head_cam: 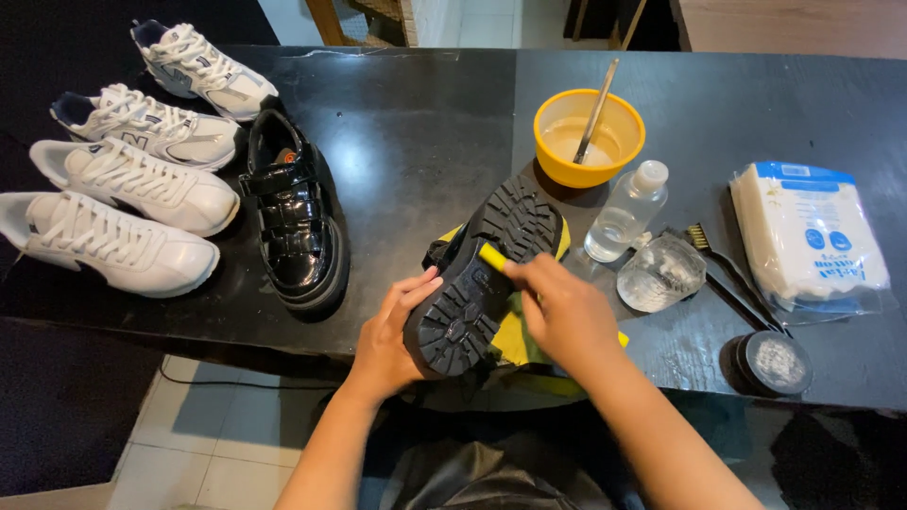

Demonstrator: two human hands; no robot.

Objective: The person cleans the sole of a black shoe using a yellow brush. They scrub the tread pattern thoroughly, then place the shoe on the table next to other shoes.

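My right fingers pinched a small yellow brush against the lugged sole of the black shoe, which my left hand clasped at its edge, sole up, over a yellow cloth at the bench front. I judged a hard stroke could twist the shoe loose, or swing my elbow into the clear bottle and the tipped glass just beside it.
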